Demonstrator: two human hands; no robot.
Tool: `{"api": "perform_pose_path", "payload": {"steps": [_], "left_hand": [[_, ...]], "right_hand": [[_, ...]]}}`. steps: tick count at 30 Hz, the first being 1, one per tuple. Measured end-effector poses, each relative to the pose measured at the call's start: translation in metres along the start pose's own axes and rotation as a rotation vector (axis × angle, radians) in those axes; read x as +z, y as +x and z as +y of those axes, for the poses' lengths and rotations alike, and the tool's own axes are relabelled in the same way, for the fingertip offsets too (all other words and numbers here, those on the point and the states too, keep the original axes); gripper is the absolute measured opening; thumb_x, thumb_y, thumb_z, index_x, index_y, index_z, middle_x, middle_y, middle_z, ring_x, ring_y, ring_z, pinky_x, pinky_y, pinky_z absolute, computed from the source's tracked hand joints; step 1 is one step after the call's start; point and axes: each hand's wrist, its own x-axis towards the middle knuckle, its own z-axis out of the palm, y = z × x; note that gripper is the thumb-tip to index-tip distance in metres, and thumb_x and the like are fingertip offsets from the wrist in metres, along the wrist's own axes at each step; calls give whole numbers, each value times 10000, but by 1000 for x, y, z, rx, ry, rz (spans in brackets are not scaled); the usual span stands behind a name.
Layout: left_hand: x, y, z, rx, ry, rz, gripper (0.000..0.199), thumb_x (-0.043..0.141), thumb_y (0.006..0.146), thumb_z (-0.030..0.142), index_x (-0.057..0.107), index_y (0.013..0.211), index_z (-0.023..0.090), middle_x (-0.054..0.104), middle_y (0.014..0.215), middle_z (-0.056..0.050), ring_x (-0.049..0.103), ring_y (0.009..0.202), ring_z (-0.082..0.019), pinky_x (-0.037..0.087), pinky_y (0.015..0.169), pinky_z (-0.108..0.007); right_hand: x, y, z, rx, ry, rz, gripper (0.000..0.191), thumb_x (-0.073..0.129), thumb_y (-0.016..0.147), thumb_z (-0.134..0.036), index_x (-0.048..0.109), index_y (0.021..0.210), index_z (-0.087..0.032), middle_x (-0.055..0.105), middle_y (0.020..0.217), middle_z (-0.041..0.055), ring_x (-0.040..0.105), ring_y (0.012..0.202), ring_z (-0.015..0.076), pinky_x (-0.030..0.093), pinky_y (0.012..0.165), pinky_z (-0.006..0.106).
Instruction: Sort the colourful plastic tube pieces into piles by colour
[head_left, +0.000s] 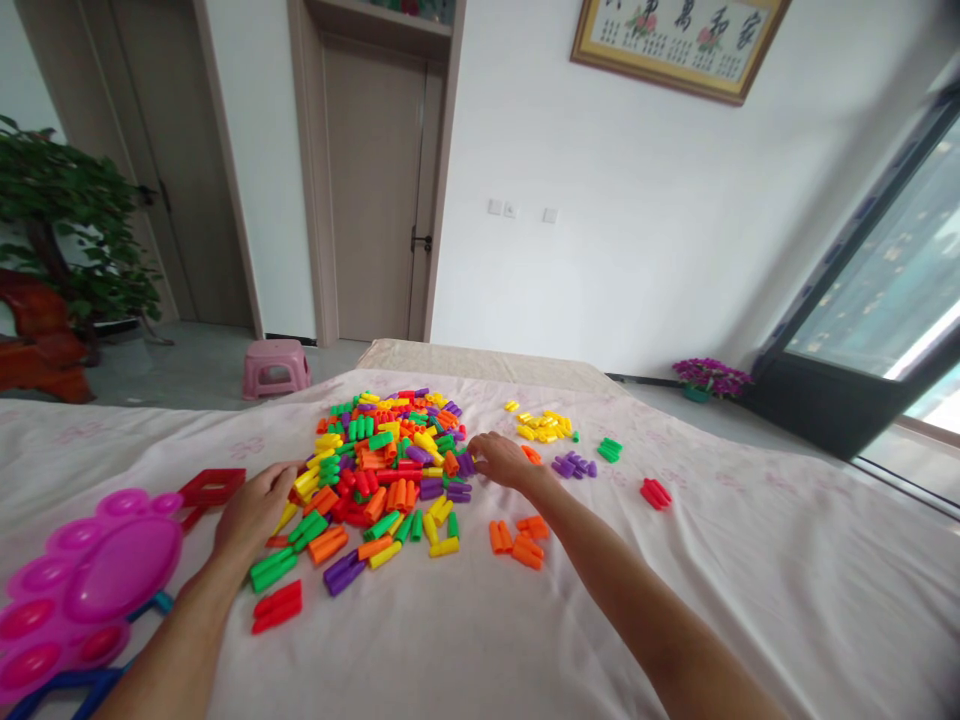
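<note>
A heaped pile of small plastic toy blocks point(382, 475), shaped like joined bullets in red, orange, yellow, green and purple, lies on the cloth. My left hand point(259, 505) rests against the pile's left edge, its fingers loosely extended beside yellow blocks point(306, 484). At the right edge, my right hand point(499, 458) has its fingers curled in at a purple block point(466, 464), partly covered by the fingertips. Sorted by colour to the right are yellow blocks point(544, 427), purple blocks point(574, 465), green blocks point(610, 450), a red block point(656, 493) and orange blocks point(519, 541).
A pale patterned cloth point(750, 580) covers the table. Left of my left arm lie a pink paw-shaped plastic piece point(124, 560), a red plastic frame point(214, 487) and blue plastic parts point(75, 685). Beyond the table are a pink stool point(275, 368) and potted purple flowers point(711, 376).
</note>
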Motion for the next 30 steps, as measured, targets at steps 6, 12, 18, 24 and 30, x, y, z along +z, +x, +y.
{"api": "perform_pose_path", "payload": {"steps": [6,12,18,24,30], "left_hand": [[-3,-3,5,-20,31,-12,485,391,917,490,737,1142,235,768,1136,-54,693,1060,-254,506,841,-294],[-1,0,1,-23,32,-18,475,390,924,483,734,1143,241,761,1169,-57,678,1107,-264,497,875,-308],[-1,1,0,-6,22,-3,467,403,916,485,739,1124,237,767,1152,-52,688,1087,-255,508,881,-295],[-2,0,1,-7,41,-6,462,410,910,491,744,1122,252,773,1128,-44,699,1044,-252,516,833,-283],[-1,2,-1,-12,40,-11,467,391,924,494,735,1126,249,767,1138,-47,690,1072,-252,502,873,-285]], "right_hand": [[-4,-4,-2,22,-28,-16,302,675,880,-230,705,1181,-233,729,1062,53,631,1045,210,433,850,280],[-6,-8,-1,147,-108,34,190,684,888,-267,699,1072,-219,709,1087,66,647,989,204,421,760,270],[-22,-10,28,455,-43,238,182,611,931,-288,671,1091,-224,727,1082,57,665,957,198,414,724,272],[-32,-6,42,598,107,405,241,581,937,-289,685,1150,-244,748,1128,40,676,1015,206,447,766,282],[-4,-20,6,43,168,77,289,763,783,-375,751,1061,-296,782,982,-35,683,976,199,454,786,257]]}}
